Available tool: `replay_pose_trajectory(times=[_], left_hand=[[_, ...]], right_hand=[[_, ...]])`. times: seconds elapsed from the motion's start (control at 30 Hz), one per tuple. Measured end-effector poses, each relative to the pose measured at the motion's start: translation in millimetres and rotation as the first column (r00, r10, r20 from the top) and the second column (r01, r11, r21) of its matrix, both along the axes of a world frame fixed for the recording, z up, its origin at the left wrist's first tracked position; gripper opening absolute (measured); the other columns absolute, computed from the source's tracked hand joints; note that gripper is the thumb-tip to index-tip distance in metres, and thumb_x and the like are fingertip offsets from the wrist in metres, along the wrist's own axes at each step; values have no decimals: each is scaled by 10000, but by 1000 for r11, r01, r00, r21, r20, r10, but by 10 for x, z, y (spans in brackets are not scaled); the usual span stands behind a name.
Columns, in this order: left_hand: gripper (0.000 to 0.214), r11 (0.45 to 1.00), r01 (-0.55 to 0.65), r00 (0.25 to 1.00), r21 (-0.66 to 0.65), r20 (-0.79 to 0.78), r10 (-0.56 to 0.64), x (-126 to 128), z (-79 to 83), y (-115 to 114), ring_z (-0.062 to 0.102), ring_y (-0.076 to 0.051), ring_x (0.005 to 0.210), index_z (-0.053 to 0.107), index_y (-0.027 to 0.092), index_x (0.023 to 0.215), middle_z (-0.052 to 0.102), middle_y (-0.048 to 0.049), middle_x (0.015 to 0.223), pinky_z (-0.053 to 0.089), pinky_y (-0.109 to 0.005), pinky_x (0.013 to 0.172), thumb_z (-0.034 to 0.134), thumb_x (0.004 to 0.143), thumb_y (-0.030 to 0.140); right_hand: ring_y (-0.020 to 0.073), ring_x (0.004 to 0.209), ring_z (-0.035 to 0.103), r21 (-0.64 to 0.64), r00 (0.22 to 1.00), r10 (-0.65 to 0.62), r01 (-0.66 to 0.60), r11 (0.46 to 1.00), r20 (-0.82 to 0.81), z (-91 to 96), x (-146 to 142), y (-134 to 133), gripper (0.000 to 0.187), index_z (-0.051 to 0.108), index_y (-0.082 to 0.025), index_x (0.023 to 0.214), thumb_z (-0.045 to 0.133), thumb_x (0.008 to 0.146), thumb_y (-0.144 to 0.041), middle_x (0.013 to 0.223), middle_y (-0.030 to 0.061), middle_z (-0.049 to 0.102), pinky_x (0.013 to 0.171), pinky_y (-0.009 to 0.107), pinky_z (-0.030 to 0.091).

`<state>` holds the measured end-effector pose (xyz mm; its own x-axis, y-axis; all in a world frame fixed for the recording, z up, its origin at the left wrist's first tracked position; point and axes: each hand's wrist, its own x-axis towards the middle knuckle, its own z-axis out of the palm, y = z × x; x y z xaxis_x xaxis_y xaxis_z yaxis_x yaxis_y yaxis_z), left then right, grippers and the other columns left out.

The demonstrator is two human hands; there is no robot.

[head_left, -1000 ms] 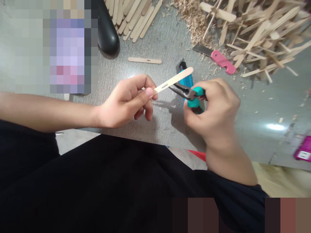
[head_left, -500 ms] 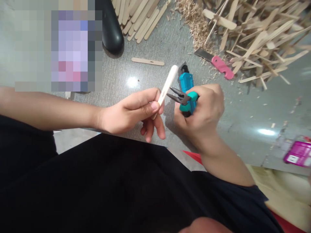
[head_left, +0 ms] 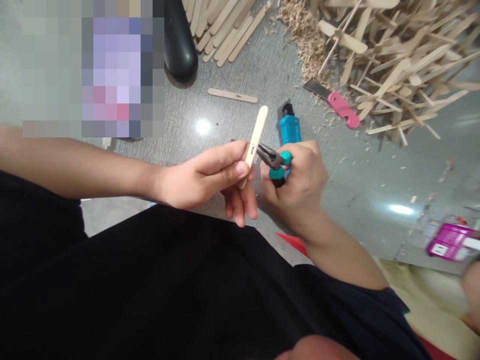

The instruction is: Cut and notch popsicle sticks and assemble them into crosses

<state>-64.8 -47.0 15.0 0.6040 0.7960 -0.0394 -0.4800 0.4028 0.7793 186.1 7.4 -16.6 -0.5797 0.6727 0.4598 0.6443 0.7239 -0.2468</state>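
Observation:
Between thumb and forefinger, my left hand (head_left: pixel 210 175) pinches a wooden craft stick (head_left: pixel 258 131) that has a small slot near its middle. My right hand (head_left: pixel 300 180) is wrapped round green-handled needle-nose pliers (head_left: pixel 273 159) and also a blue utility knife (head_left: pixel 290 129), whose blade points away from me. The pliers' jaws meet the stick at its slot, and their tips pass partly behind it. Another slotted stick (head_left: pixel 232 96) lies on the table just beyond my hands.
Stacked craft sticks (head_left: pixel 228 30) lie at the back, beside a black rounded object (head_left: pixel 181 45). Wood shavings (head_left: pixel 305 40), a pink-handled blade (head_left: pixel 343 109) and a big heap of crossed sticks (head_left: pixel 405 65) fill the back right. A purple cutter-like item (head_left: pixel 450 242) lies at right, near another person's hand.
My right hand has moved left, bringing the pliers' jaws from beside the stick to its slot. The stick has turned slightly in my left hand. Another person's hand has come in at right.

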Motion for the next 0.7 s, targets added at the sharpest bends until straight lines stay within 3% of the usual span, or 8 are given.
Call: replay_pose_trajectory(times=[0.17, 0.27, 0.37, 0.43, 0.5, 0.6, 0.7], left_hand=[[539, 998, -46, 997, 37, -67, 49, 4, -17, -7, 897, -201, 750, 511, 249, 1005, 897, -93, 930, 707, -254, 650, 762, 1125, 711], [533, 976, -197, 966, 95, -153, 210, 4, -50, 15, 874, -169, 782, 569, 234, 1033, 871, -58, 925, 700, -248, 692, 808, 1101, 706], [589, 886, -429, 869, 176, -187, 458, 16, -70, 77, 797, -124, 744, 622, 236, 1081, 802, -5, 921, 665, -238, 677, 882, 1019, 761], [629, 825, -516, 804, 231, -202, 560, 24, -65, 126, 727, -108, 697, 644, 238, 1051, 749, 4, 902, 622, -239, 630, 919, 963, 797], [640, 811, -520, 780, 269, -237, 579, 26, -52, 162, 656, -99, 642, 647, 236, 974, 695, 6, 843, 572, -249, 578, 930, 944, 809], [637, 835, -466, 788, 292, -294, 542, 17, -46, 174, 569, -87, 567, 630, 232, 896, 649, 12, 761, 488, -258, 509, 903, 975, 802], [637, 836, -454, 764, 307, -349, 543, 8, -62, 147, 551, -88, 551, 583, 244, 865, 643, 18, 720, 460, -250, 498, 841, 1028, 803]], right_hand=[[282, 816, 708, -47, 999, 26, -27, 999, -26, 53, 39, 31, 121, 660, -300, 1172, 642, 1053, -316, 937, 59, 740, 722, 438, 553], [269, 788, 695, -129, 989, 130, -137, 982, -64, 139, 105, 107, 158, 676, -289, 1145, 669, 988, -269, 909, 48, 729, 699, 412, 530], [238, 750, 665, -239, 969, 236, -248, 939, -78, 241, 187, 188, 207, 683, -286, 1131, 705, 935, -225, 927, 41, 728, 653, 380, 481], [220, 729, 648, -302, 958, 279, -287, 909, -72, 306, 231, 228, 219, 678, -295, 1123, 716, 931, -197, 903, 24, 706, 634, 365, 463], [209, 703, 628, -356, 947, 315, -316, 879, -61, 363, 259, 255, 213, 670, -302, 1110, 719, 941, -181, 870, 7, 679, 625, 358, 466], [207, 690, 615, -397, 935, 351, -339, 853, -46, 427, 278, 275, 207, 663, -303, 1092, 718, 932, -185, 853, 0, 666, 615, 357, 466], [210, 693, 601, -348, 959, 282, -277, 896, -35, 471, 291, 282, 253, 655, -297, 1054, 727, 871, -138, 837, 2, 652, 611, 357, 429]])
